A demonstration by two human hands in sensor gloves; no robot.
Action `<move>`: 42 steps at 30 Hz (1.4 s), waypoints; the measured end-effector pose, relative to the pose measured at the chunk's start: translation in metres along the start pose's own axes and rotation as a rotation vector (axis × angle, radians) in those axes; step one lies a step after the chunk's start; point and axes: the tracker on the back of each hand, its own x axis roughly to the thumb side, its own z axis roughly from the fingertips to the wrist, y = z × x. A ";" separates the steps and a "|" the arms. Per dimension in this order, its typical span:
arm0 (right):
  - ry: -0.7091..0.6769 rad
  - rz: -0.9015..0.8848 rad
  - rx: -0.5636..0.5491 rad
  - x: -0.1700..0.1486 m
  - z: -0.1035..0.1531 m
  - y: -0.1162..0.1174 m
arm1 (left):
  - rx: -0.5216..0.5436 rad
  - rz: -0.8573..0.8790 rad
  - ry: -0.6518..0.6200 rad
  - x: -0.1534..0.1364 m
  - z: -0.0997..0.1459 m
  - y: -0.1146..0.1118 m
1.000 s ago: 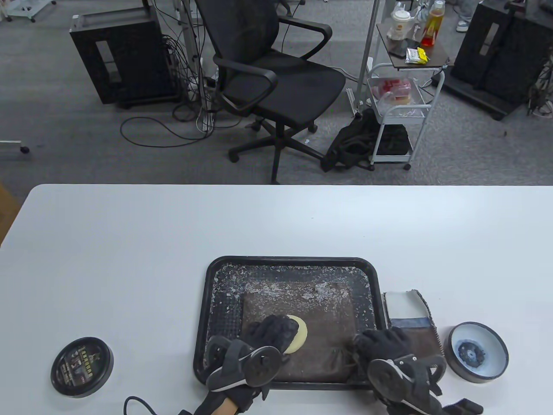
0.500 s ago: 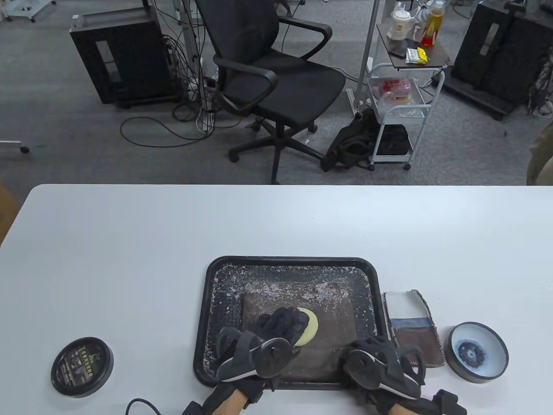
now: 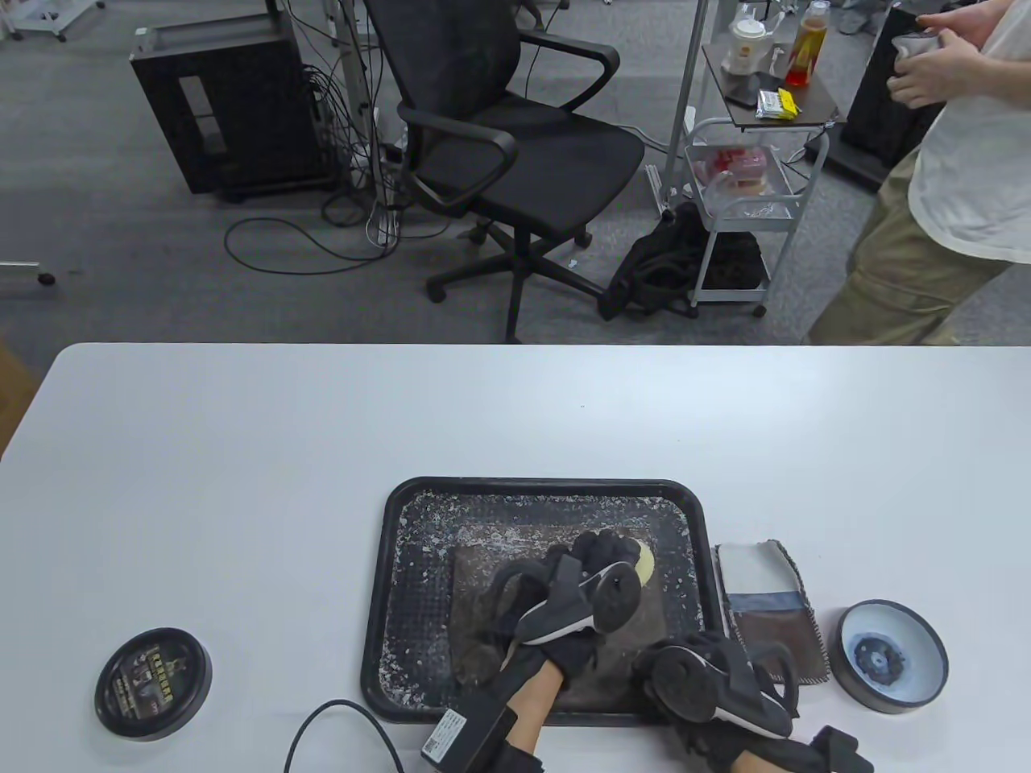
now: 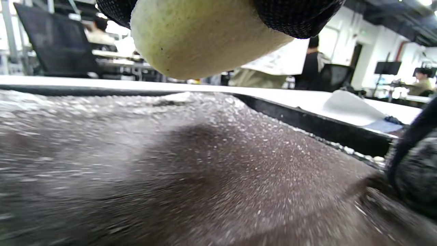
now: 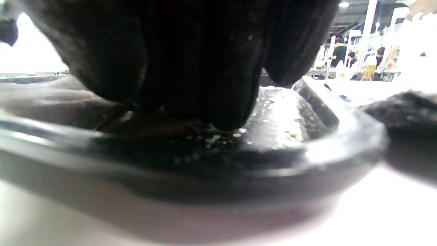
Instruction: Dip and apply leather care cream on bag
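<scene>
A flat brown leather bag [image 3: 483, 644] lies in a black tray [image 3: 378, 596]. My left hand [image 3: 600, 560] holds a round pale-yellow sponge [image 3: 646, 562] over the bag's far right corner. In the left wrist view the sponge [image 4: 205, 37] sits between my fingertips just above the brown leather [image 4: 170, 188]. My right hand [image 3: 701, 672] rests on the bag's near right corner at the tray's edge; in the right wrist view its fingers [image 5: 191, 61] press down inside the tray rim [image 5: 239, 164]. An open tin of cream [image 3: 890, 656] stands right of the tray.
The tin's black lid [image 3: 153, 683] lies at the near left. A small brown, blue and white pouch [image 3: 769, 612] lies between tray and tin. A person [image 3: 926, 209] stands past the table's far right corner. An office chair [image 3: 515, 161] stands beyond the far edge.
My left hand has carried the sponge from the bag's middle up and right to its far right corner. My right hand drew slightly toward the near edge. A person has walked in at the right.
</scene>
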 end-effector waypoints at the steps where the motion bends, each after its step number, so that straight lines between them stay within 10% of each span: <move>1: 0.001 -0.017 0.009 -0.002 0.000 0.000 | -0.007 0.005 0.002 0.002 -0.007 -0.003; 15: 0.008 -0.132 0.053 -0.015 -0.005 0.001 | -0.059 -0.175 0.055 0.024 -0.025 -0.029; 42: 0.029 -0.147 0.057 -0.015 -0.003 0.002 | -0.107 -0.121 0.341 -0.047 0.014 -0.023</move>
